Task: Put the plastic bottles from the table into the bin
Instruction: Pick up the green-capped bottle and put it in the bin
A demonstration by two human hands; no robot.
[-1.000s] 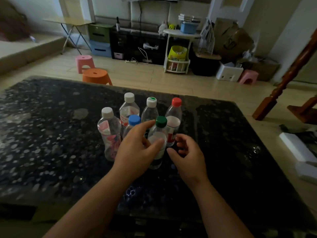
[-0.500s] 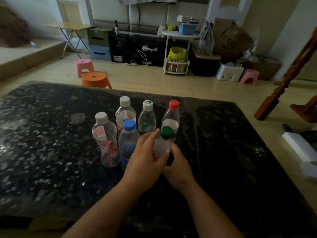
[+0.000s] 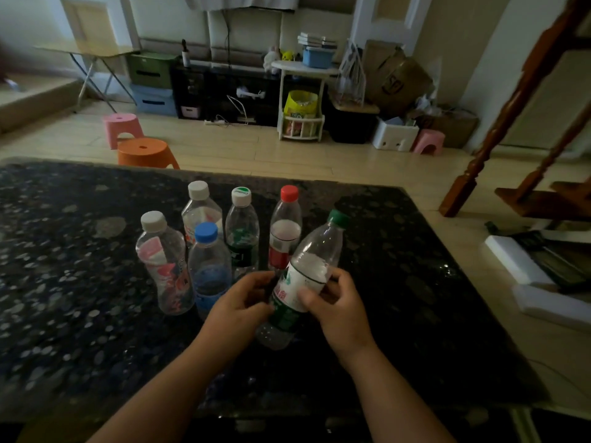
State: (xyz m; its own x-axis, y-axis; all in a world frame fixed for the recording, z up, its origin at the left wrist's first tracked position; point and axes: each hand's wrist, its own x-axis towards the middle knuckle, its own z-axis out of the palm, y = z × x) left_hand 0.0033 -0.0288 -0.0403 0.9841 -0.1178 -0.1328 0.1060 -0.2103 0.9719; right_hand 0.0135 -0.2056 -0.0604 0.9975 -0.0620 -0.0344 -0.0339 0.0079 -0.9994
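A clear bottle with a green cap (image 3: 311, 266) is lifted off the dark speckled table (image 3: 70, 282) and tilts to the right. My right hand (image 3: 339, 310) grips its middle from the right. My left hand (image 3: 238, 310) touches its lower left side, fingers curled against it. Several other bottles stand upright behind: a pink-labelled one (image 3: 164, 266), a blue-capped one (image 3: 209, 270), a white-capped one (image 3: 201, 212), a white-and-green-capped one (image 3: 242, 231) and a red-capped one (image 3: 285, 228). No bin is visible.
Beyond the table's far edge stand an orange stool (image 3: 145, 153) and a pink stool (image 3: 123, 127) on the wooden floor. A wooden stair post (image 3: 473, 174) rises at the right. White boards (image 3: 518, 260) lie on the floor right of the table.
The green-capped bottle went from standing among the others to lifted and tilted right. My right hand closed around it, and my left hand slid down to its lower side.
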